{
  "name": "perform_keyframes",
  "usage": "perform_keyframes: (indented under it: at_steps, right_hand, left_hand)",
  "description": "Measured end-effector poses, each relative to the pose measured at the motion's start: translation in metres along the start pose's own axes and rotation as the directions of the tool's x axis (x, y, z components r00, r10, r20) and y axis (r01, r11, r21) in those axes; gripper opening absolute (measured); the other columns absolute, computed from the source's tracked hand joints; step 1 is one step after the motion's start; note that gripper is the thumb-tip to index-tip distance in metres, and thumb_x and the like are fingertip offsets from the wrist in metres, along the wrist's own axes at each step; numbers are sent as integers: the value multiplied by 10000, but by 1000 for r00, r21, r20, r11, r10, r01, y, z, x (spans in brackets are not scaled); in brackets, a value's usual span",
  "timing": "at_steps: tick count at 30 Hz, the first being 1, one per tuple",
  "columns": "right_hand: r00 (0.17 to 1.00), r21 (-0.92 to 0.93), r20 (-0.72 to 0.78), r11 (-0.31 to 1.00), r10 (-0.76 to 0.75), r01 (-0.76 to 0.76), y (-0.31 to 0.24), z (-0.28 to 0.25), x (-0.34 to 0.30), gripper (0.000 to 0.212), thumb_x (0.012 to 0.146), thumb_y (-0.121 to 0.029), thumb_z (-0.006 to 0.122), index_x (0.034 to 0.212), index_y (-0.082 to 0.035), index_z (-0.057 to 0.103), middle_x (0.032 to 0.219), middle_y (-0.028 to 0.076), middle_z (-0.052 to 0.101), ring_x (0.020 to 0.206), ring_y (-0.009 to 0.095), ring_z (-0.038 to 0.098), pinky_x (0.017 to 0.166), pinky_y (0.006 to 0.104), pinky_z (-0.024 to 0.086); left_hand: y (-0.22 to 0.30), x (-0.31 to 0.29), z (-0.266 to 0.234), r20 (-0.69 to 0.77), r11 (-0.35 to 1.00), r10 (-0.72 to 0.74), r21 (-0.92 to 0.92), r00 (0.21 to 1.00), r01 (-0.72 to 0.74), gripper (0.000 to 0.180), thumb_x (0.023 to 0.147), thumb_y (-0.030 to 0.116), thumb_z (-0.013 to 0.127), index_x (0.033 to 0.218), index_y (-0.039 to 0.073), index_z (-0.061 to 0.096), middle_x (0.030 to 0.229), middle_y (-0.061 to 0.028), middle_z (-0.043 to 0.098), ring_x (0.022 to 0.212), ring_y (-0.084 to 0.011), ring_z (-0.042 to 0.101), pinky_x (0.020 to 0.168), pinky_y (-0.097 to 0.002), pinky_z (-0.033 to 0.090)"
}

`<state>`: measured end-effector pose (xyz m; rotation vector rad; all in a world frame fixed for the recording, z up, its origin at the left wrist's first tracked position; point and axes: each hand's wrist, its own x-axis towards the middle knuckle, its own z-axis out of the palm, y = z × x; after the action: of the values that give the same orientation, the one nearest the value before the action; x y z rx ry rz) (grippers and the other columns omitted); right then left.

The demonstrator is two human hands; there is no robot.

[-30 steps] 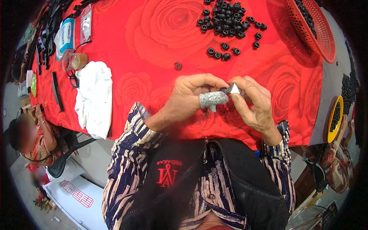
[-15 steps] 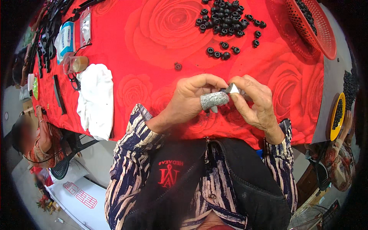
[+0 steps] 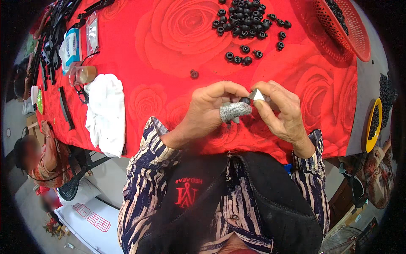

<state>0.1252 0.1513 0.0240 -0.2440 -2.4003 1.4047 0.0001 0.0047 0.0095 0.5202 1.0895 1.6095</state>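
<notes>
My left hand point(image 3: 207, 103) pinches a small round black part point(image 3: 245, 100), like those heaped on the table. A grey speckled sleeve point(image 3: 235, 111) wraps one of its digits. Between the thumb and fingers of my right hand point(image 3: 282, 111) is a small silver blade-like piece point(image 3: 257, 95), its pale face up, close against the black part. Whether the two touch I cannot tell. Beyond my hands, a single black part point(image 3: 194, 74) lies on the red tablecloth point(image 3: 160, 80). Farther off is a pile of black parts point(image 3: 244, 19).
A red perforated basket point(image 3: 360, 38) of black pieces stands far right; a yellow dish point(image 3: 374, 125) is at the right edge. To the left lie a white cloth point(image 3: 105, 114), a cup point(image 3: 86, 74), a tissue pack point(image 3: 72, 46) and black strips point(image 3: 50, 55). Another person point(image 3: 46, 158) sits left.
The black part in my left hand shows more now, and the silver piece is turned slightly. Both hands stay nearly in place, while the whole view has shifted a little.
</notes>
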Motion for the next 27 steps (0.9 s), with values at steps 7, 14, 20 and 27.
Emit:
perform_keyframes:
  at_steps: [7, 14, 20, 27]
  right_hand:
    - [1000, 8, -13, 1000, -10, 10, 0, 2, 1, 188, 773, 15, 602, 957, 28, 571, 721, 117, 532, 591, 220, 532, 524, 305, 419]
    - [1000, -5, 17, 1000, 10, -10, -2, 1, 2, 183, 769, 23, 600, 950, 28, 569, 704, 120, 524, 578, 223, 522, 511, 316, 408]
    - [1000, -5, 0, 1000, -4, 4, 0, 3, 0, 187, 764, 20, 606, 946, 28, 568, 696, 119, 518, 565, 230, 516, 502, 319, 403]
    - [1000, -9, 24, 1000, 7, -7, -2, 0, 0, 191, 759, 23, 607, 947, 28, 571, 698, 118, 522, 568, 228, 524, 499, 315, 406]
  left_hand:
    - [-3, 0, 0, -21, 998, 48, 28, 999, -48, 244, 817, -7, 641, 1048, -31, 565, 858, -22, 562, 768, -63, 558, 651, -192, 480]
    - [0, 0, 0, -27, 1000, -2, 26, 1000, 3, 241, 821, 2, 641, 1048, -27, 566, 862, -19, 560, 768, -57, 554, 645, -184, 474]
    - [-1, 0, -1, -21, 1000, -29, -5, 999, 28, 239, 825, 8, 639, 1049, -27, 563, 870, -20, 550, 768, -58, 553, 637, -185, 472]
    - [-2, 0, 0, -6, 999, 16, 29, 1000, -16, 241, 819, -5, 642, 1046, -24, 563, 880, -15, 546, 810, -56, 532, 683, -191, 462]
